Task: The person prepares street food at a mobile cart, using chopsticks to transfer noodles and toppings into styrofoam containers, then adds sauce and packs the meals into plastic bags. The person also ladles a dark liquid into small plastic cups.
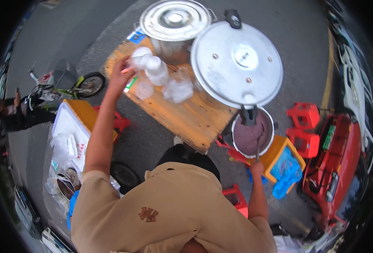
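Note:
My left hand (122,72) is at a white plastic cup or lid stack (140,56) on the wooden board table (180,117). Blur hides whether its fingers grip the plastic. Close by stand a taller stack of white cups (156,70) and a clear round lid or cup (144,89). Low on the right, my right hand (256,169) is closed around the handle of a ladle or spoon (258,150). The utensil's head is sunk in thick purple porridge or paste (248,136) inside a round metal pot (271,136). A large pressure-cooker lid (224,76) overhangs part of that pot.
A lidded steel stockpot (176,20) stands on the table's far side, near crumpled plastic bags (178,88). Red stools (302,115), a yellow crate (273,155) with blue bags, and a red vehicle (335,161) are right. At left are a white foam box (71,132), a motorbike (69,80) and a person (18,110).

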Tool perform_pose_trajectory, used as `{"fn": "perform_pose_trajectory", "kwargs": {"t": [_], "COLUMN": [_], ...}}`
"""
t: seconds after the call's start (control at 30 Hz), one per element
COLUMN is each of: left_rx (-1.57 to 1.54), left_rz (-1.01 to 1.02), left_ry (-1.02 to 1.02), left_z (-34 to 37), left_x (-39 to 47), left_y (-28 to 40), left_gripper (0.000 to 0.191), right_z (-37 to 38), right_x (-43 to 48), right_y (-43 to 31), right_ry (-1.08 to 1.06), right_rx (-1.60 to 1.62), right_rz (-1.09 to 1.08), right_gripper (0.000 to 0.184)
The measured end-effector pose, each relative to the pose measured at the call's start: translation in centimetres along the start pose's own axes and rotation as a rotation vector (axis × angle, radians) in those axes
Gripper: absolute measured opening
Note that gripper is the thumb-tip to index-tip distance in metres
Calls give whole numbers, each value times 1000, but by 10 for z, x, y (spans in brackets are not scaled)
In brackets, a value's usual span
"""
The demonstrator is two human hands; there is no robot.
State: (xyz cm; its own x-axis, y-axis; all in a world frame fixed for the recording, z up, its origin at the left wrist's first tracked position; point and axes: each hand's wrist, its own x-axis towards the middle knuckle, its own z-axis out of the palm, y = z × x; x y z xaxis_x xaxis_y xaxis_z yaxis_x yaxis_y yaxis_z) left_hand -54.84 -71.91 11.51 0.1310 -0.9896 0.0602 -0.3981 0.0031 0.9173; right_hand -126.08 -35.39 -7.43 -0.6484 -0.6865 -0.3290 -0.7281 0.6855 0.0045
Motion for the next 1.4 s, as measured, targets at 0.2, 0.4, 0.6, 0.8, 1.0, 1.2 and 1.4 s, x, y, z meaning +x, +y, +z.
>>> {"fn": "perform_pose_trajectory", "kwargs": {"t": [0.2,0.4,0.6,0.8,1.0,1.2,1.4], "left_rx": [-814,-1065,-1202,-1043,-898,-843,-932], "left_rz": [-618,-865,-887,-794,-786,-870,-957], "left_ry": [-543,-687,-735,-716,-635,-555,-564], "left_z": [41,124,198,292,399,481,533], "left_x": [-151,-285,-329,-324,-297,-281,-278], "left_y": [29,41,51,29,10,25,32], "left_gripper": [62,45,56,64,65,89,97], "right_z": [38,28,-12,-63,-123,-174,-185], "right_x": [44,14,-26,-41,-60,-89,-109], "right_y": [-28,-40,11,46,62,67,67], "right_ry": [-141,-616,-692,-670,-648,-620,-557], "right_rx": [-4,1032,1251,1221,1207,1174,1100], "right_rz": [-112,341,263,243,213,200,134], "right_gripper": [36,31,28,28,28,27,27]}}
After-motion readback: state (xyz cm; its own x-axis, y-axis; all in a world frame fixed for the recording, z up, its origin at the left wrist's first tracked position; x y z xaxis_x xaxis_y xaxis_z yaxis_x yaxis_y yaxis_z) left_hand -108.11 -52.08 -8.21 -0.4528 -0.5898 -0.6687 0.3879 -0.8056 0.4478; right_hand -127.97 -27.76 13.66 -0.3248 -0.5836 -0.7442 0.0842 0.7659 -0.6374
